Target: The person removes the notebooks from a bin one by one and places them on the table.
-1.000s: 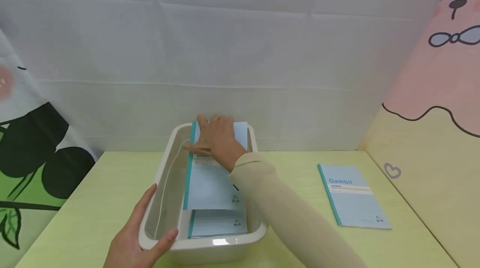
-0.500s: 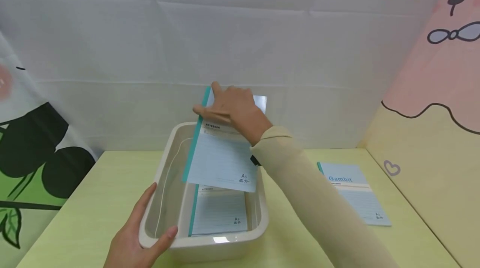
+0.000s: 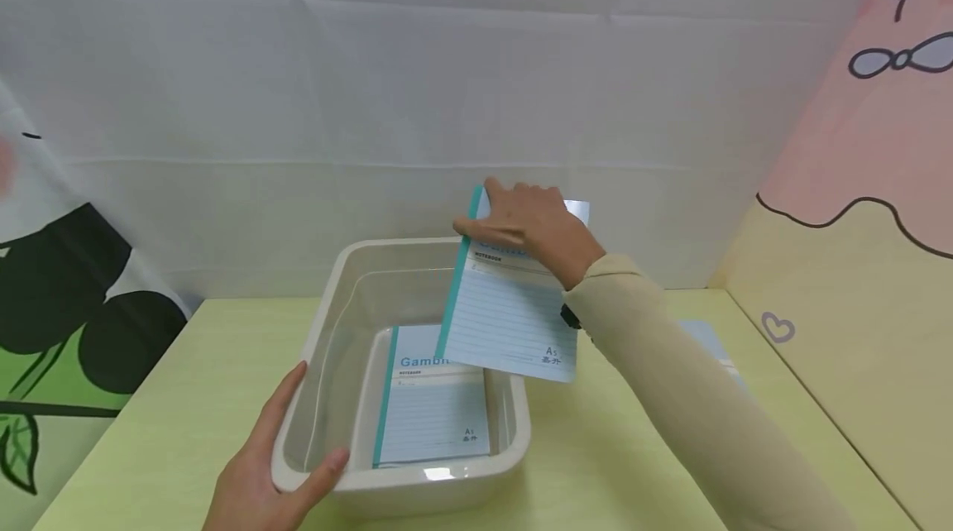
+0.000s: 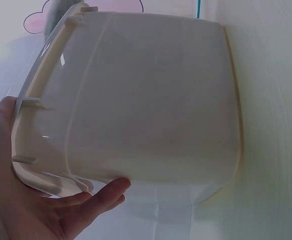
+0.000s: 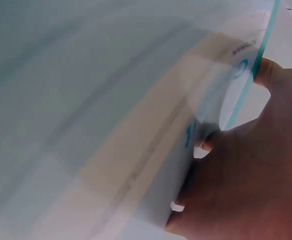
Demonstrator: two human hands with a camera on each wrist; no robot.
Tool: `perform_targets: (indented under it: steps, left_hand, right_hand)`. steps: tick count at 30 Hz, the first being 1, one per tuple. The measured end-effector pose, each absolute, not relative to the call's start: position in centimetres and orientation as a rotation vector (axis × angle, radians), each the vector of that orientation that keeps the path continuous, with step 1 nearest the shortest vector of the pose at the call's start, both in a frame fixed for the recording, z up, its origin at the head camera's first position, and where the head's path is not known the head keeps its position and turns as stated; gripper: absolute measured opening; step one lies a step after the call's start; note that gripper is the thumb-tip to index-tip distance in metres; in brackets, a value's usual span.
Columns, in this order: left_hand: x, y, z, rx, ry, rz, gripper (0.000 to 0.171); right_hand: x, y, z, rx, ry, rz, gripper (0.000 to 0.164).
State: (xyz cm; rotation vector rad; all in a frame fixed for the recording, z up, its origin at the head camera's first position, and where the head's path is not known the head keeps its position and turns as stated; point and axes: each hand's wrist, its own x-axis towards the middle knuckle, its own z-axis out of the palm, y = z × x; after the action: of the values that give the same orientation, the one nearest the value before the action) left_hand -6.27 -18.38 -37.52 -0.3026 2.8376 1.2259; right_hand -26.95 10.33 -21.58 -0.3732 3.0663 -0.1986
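Observation:
My right hand [image 3: 532, 229] holds a light blue notebook [image 3: 514, 320] with a teal spine by its upper part, in the air over the right rim of a white plastic basin [image 3: 328, 324]. Its cover and fingers fill the right wrist view, where the notebook [image 5: 110, 115] is seen very close. A second notebook [image 3: 432, 415], marked Gambit, lies flat on the basin floor, its upper right corner hidden by the held one. At the near left corner of the basin, my left hand [image 3: 268, 465] grips the rim; the left wrist view shows that hand [image 4: 60, 210] against the basin's outer wall.
Another blue notebook [image 3: 707, 341] lies on the yellow table [image 3: 149, 423] at the right, mostly covered by my right sleeve [image 3: 685, 382]. A white cloth [image 3: 447, 101] hangs behind the table, and a printed panel [image 3: 841, 332] borders the right side.
My right hand has lifted the notebook up out of the basin and carried it rightward, uncovering the notebook below. The left hand stays on the basin's corner.

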Motion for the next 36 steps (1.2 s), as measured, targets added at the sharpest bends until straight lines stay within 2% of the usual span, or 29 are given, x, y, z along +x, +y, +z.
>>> perform_targets:
  steps: [5,14,24,31,36]
  left_hand:
    - [-6.0,-18.3,-37.5,-0.29,2.854,1.246,0.105]
    - [-5.7,-18.1,-37.2,-0.299,2.828,1.278,0.105]
    - [-5.7,-18.3,-37.3,-0.265,2.906,1.257,0.103]
    - [-5.5,-18.3,-37.3,-0.277,2.905,1.253,0.102]
    - [-5.3,-18.4,-37.3,-0.269,2.926,1.245,0.102]
  right_hand:
    - [-27.6,13.0,-24.9,-0.418,3.181,-0.255,0.086]
    - [-27.3,17.6,-30.7,-0.516,3.515,-0.392,0.061]
    - [-26.7,20.7,-36.8,-0.634,3.501,-0.357,0.058]
    - [-26.8,21.0,-40.4,-0.644,3.397,-0.391,0.054]
    - [-27.0,20.9,-42.4,-0.681,3.333,-0.396,0.058]
